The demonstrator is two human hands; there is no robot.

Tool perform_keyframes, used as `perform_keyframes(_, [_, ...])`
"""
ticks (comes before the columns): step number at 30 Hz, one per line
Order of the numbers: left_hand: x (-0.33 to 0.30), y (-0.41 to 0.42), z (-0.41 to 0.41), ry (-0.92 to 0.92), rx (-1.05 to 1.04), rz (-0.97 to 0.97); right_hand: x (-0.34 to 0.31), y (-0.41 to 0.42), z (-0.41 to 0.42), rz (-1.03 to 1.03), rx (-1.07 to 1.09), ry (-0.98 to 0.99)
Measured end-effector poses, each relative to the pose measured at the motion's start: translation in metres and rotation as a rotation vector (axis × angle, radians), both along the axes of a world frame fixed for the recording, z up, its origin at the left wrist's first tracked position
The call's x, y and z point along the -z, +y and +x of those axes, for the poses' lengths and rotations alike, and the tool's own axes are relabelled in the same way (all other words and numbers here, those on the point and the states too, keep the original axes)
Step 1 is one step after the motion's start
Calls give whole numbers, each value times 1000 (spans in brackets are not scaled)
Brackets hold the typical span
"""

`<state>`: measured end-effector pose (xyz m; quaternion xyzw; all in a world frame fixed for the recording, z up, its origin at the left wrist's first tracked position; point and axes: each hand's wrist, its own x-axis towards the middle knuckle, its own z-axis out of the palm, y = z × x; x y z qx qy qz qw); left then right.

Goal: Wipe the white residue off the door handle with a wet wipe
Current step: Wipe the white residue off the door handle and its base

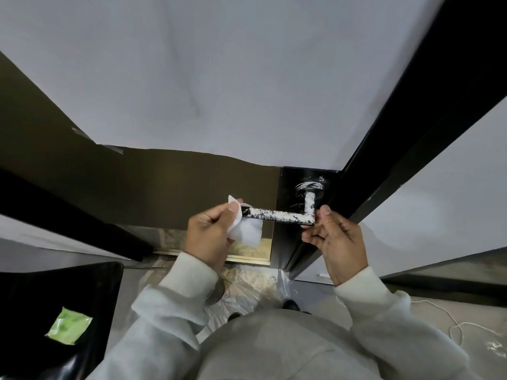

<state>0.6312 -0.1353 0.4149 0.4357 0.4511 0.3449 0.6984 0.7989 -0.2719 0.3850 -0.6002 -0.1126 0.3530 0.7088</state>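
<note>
A black lever door handle [285,215] coated with patchy white residue sticks out from the black edge of the door. Its round base [308,187] is also smeared white. My left hand [211,231] grips a white wet wipe [247,233] and presses it around the free left end of the lever. My right hand [334,234] pinches the lever's right corner with thumb and fingertips, just below the bend. Both arms wear light grey sleeves.
White covering sheet [219,78] hangs over the upper door, brown panel below. A black door frame [411,133] runs diagonally on the right. A black seat [68,311] at lower left carries a green wipe packet [68,326]. Plastic sheeting and a white cord [452,322] lie on the floor.
</note>
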Motion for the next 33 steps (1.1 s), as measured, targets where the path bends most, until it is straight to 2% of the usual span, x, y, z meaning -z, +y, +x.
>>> perform_keyframes(2, [4, -5, -6, 2, 45, 93, 0, -1, 0, 2, -4, 3])
perform_keyframes(4, [7, -8, -7, 136, 65, 321, 0, 0, 1, 8, -14, 6])
perform_keyframes(6, [6, -10, -1, 228, 23, 427, -2, 1, 2, 17, -28, 13])
perform_keyframes(13, [-3, -11, 16, 260, -137, 438, -4, 1, 4, 15, -69, 35])
perform_keyframes(18, [8, -15, 5, 188, -79, 299, -4, -1, 6, 13, -83, 48])
perform_keyframes(24, [-5, -5, 10, 299, 1, 436, -6, -1, 6, 14, -113, 55])
perform_keyframes(26, [-11, 9, 11, 357, 75, 361, -7, -1, 6, 16, -121, 57])
perform_keyframes(30, [-28, 30, 17, 338, 252, -45, -11, -2, 6, 19, -137, 54])
perform_keyframes(33, [-36, 41, 15, 353, 373, -148, -13, -2, 5, 21, -135, 47])
